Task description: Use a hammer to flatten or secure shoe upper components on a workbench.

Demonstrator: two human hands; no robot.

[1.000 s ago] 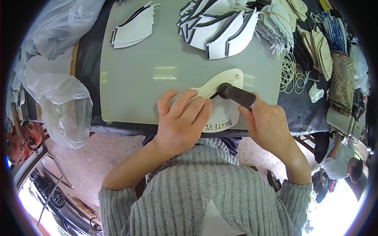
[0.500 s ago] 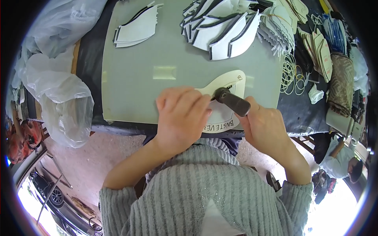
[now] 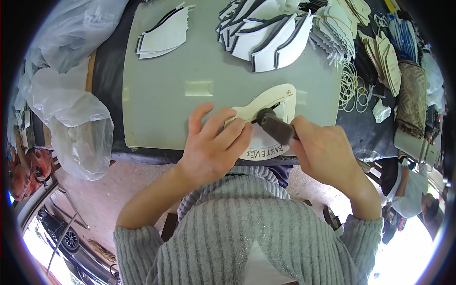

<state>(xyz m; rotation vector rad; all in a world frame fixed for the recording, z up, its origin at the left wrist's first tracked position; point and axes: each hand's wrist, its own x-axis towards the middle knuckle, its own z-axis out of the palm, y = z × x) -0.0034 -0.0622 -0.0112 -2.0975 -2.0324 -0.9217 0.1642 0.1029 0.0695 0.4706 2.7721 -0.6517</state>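
Note:
A cream-coloured pattern template (image 3: 285, 100) with handwriting on it lies at the near edge of the grey-green board. Inside its cut-out shows a pale piece (image 3: 263, 138), with a black strip (image 3: 275, 105) along its far edge. My right hand (image 3: 323, 149) is closed around the dark handle of a small hammer (image 3: 275, 127). The hammer's head rests on or just over the black strip, close to my left fingertips. My left hand (image 3: 216, 142) has its fingers spread over the template's left part, the inner ones touching it. My left palm hides some of the template.
The grey-green board (image 3: 156, 95) covers the middle of the dark table. A few white pieces (image 3: 164, 38) lie at its far left; a large pile (image 3: 266, 40) of black-edged white pieces lies farther back. Elastic loops (image 3: 349, 88) and cut patterns (image 3: 384, 61) sit right, plastic bags (image 3: 69, 114) left.
My left fingers have spread apart and drawn back slightly from the template. The hammer has shifted slightly left and nearer to me, showing more of the black strip. The piles have stayed put.

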